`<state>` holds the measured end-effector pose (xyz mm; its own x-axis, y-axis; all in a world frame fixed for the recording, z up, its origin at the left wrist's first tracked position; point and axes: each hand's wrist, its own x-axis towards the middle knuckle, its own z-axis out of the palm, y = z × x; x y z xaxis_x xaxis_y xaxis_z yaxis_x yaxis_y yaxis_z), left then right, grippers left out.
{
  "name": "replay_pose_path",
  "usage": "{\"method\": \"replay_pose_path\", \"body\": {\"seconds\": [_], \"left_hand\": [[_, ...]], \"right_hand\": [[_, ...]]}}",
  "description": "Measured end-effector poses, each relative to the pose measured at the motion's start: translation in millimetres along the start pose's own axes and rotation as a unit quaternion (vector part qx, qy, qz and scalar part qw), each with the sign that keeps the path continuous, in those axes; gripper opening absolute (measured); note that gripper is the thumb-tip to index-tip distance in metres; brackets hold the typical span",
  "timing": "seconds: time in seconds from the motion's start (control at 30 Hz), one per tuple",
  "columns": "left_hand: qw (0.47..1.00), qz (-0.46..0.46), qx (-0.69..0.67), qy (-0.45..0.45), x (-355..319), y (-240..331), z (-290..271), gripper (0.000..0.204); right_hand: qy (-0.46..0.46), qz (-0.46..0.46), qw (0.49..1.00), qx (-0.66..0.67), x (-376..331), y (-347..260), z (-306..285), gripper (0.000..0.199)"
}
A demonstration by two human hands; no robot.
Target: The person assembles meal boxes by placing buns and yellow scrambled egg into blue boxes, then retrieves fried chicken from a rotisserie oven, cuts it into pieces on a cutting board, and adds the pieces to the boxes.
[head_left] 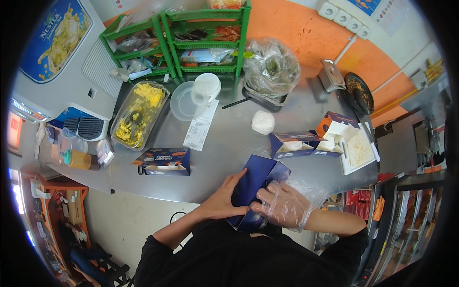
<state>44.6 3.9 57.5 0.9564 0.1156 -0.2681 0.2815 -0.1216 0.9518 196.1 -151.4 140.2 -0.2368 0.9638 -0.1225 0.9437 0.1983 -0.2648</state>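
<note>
A dark blue cardboard food box is held close to my body at the front edge of the table. My bare left hand grips its left side, thumb across the front. My right hand, in a clear plastic glove, has its curled fingers pressed against the box's right side. Beyond it on the table are an open blue and orange box with something white inside and a second open box. Another open box stands to the left. A white round wrapped bundle lies behind them.
Left are a tray of yellow food, a clear tub, a white lid and a paper receipt. Green shelves and a plastic bag of greens stand behind. Right are a white cutting board and a dark pan.
</note>
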Motion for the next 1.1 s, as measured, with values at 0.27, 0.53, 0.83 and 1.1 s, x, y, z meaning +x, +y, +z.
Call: {"method": "replay_pose_path", "body": {"seconds": [0.27, 0.53, 0.83, 1.1], "left_hand": [[0.999, -0.006, 0.021, 0.025, -4.5, 1.9, 3.7, 0.102], [0.999, 0.021, -0.013, 0.035, -2.6, 2.7, 0.1, 0.106], [0.999, 0.020, -0.014, 0.035, -0.3, -7.5, 5.2, 0.109], [0.996, 0.004, 0.007, 0.087, -8.8, -5.1, 5.0, 0.110]], "right_hand": [[0.025, 0.000, 1.000, 0.003, -2.4, 1.4, 2.5, 0.017], [0.038, -0.013, 0.999, 0.011, -3.4, 3.9, -0.2, 0.021], [0.010, 0.001, 1.000, 0.014, -8.0, 5.5, 10.3, 0.033], [0.152, 0.030, 0.984, 0.091, -20.4, 23.1, -5.9, 0.063]]}}
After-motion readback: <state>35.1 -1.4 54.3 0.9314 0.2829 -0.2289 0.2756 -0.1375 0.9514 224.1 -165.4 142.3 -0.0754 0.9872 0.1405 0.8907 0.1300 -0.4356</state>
